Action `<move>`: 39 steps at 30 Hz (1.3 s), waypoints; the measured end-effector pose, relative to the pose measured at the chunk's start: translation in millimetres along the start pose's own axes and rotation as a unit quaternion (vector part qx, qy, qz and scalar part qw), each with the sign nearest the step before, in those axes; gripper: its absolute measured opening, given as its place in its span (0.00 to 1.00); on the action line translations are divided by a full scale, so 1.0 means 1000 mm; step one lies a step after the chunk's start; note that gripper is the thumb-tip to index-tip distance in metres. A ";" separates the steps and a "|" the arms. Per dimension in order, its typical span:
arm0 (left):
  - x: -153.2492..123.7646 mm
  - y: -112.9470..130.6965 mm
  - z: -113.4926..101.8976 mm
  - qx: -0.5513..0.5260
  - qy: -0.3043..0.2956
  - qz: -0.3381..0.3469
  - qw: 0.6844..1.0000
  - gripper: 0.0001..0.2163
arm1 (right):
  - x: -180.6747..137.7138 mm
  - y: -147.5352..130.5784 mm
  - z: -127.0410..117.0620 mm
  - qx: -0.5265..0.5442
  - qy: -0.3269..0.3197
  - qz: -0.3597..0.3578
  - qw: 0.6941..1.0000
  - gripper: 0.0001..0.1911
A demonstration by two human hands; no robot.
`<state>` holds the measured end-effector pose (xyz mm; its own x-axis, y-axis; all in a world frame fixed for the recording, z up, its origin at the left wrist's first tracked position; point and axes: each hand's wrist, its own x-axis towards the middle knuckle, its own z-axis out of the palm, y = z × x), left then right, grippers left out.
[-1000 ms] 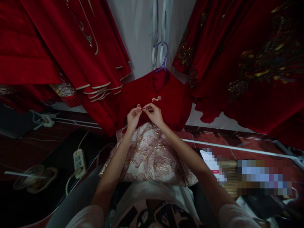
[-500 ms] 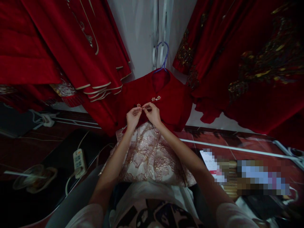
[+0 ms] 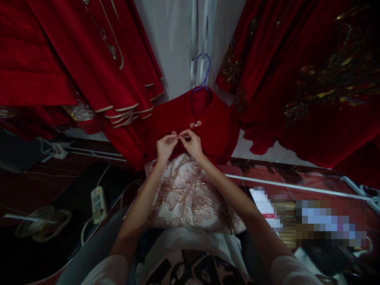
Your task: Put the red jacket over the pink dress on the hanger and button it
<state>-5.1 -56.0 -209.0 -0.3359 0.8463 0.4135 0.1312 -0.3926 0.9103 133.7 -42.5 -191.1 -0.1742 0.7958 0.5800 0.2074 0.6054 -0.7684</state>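
Between the left hand (image 3: pixel 166 147) and right hand (image 3: pixel 192 144), a tiny piece (image 3: pixel 179 136) sits pinched by both, just beside the beaded flower (image 3: pixel 173 133) on the red garment (image 3: pixel 218 132), long axis unclear

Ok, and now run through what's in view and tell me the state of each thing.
Left hand: fingertips pinched on a tiny thing, unclear what
Right hand: fingertips pinched at the same spot
Red top: on the hanger
Hanger: hook up, in the neck opening
Upper clasp: halves together, looks fastened
Patterned cloth: over the lap, creased
Phone: screen lit, partly blurred
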 end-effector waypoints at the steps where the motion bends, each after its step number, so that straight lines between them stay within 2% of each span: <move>1: 0.000 0.001 -0.001 0.009 -0.009 0.002 1.000 0.10 | 0.000 -0.001 0.000 -0.003 0.002 0.002 1.000 0.04; 5: 0.000 0.009 -0.008 0.049 -0.061 0.027 0.997 0.11 | 0.000 -0.001 -0.001 -0.001 0.013 -0.002 1.000 0.04; 10: 0.003 0.021 -0.007 0.059 -0.058 0.053 0.995 0.11 | 0.003 0.001 -0.003 0.019 0.022 -0.010 1.000 0.03; 14: 0.007 0.020 -0.005 0.020 -0.076 0.022 0.997 0.16 | 0.002 0.002 -0.015 0.060 -0.026 0.018 0.998 0.07; 18: -0.007 0.006 -0.009 0.028 -0.057 0.042 0.997 0.08 | -0.023 0.010 -0.039 0.077 -0.072 0.063 0.992 0.11; 22: -0.043 -0.014 -0.014 0.188 0.019 0.052 0.980 0.08 | -0.063 0.032 -0.069 0.014 -0.068 0.092 0.993 0.10; 24: -0.059 -0.024 -0.015 0.258 0.045 0.023 0.965 0.11 | -0.077 0.041 -0.082 -0.013 -0.124 0.107 0.986 0.12; 26: -0.068 -0.033 -0.015 0.265 0.033 0.011 0.964 0.17 | -0.084 0.045 -0.091 -0.018 -0.152 0.112 0.982 0.14; 28: -0.070 -0.042 -0.016 0.242 0.027 0.011 0.970 0.20 | -0.086 0.045 -0.092 -0.020 -0.152 0.110 0.982 0.14; 31: -0.066 -0.050 -0.021 0.243 0.011 0.014 0.970 0.14 | -0.085 0.040 -0.084 -0.042 -0.135 0.099 0.985 0.17; 33: -0.064 -0.047 -0.027 0.264 -0.011 0.025 0.964 0.08 | -0.085 0.039 -0.074 -0.053 -0.117 0.089 0.988 0.20; 35: -0.065 -0.035 -0.032 0.273 -0.013 0.044 0.961 0.06 | -0.085 0.038 -0.066 -0.055 -0.110 0.088 0.988 0.19; 39: -0.073 0.010 -0.031 0.244 0.055 0.071 0.966 0.06 | -0.084 0.038 -0.060 -0.047 -0.124 0.109 0.985 0.13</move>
<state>-8.6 -133.1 -230.5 -0.3755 0.7423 0.5550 0.5983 -0.2632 0.7568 214.3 -85.7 -252.7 -0.3426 0.8866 0.3106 0.3521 0.4277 -0.8325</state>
